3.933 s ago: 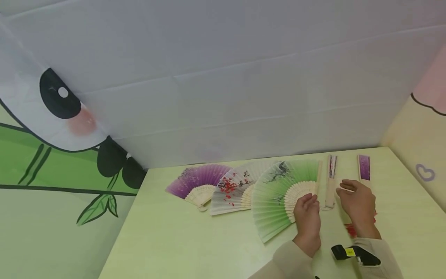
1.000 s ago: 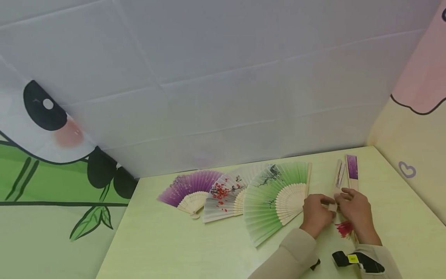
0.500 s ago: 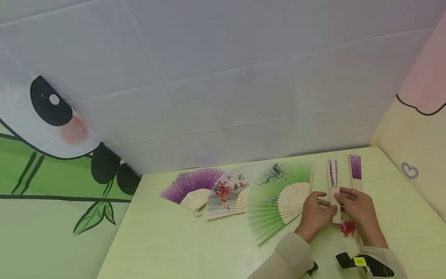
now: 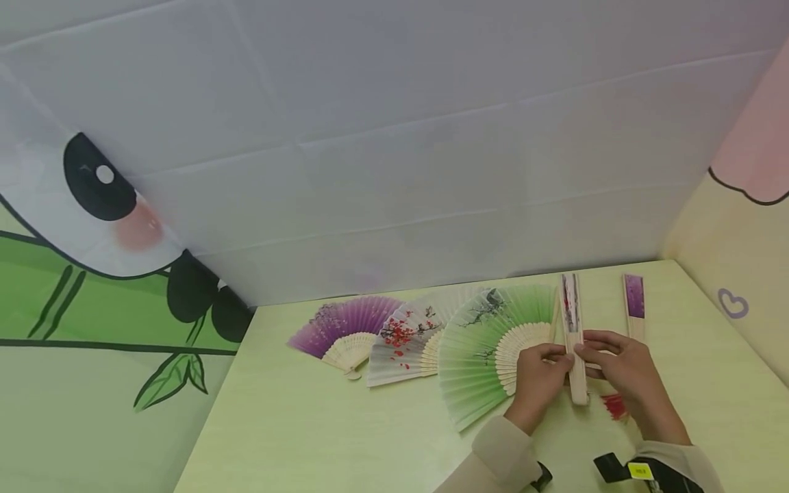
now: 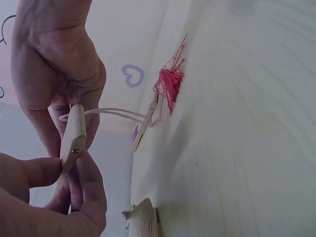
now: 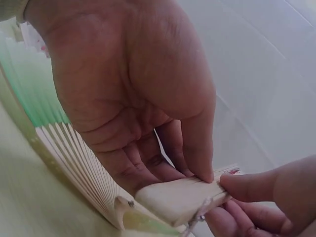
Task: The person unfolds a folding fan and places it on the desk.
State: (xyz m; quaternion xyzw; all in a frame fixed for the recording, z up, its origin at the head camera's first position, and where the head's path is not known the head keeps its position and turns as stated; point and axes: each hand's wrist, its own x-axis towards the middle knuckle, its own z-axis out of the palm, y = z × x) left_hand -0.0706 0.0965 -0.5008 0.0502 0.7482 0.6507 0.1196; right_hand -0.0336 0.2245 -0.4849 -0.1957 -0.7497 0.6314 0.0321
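Folded fan handle [image 4: 577, 378] was made of smooth matt wood, rivet [image 5: 75, 151] of shiny metal, right tassel [image 4: 614, 407] of thread.

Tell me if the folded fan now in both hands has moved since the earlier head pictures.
Yes, the folded fan has moved left, closer to the open green fan, which stays put.

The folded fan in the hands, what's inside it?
Only a narrow patterned strip shows on the folded fan, whitish with dark marks, at the end away from its pale handle. The rest is hidden in the folds, so I can't tell what it looks like.
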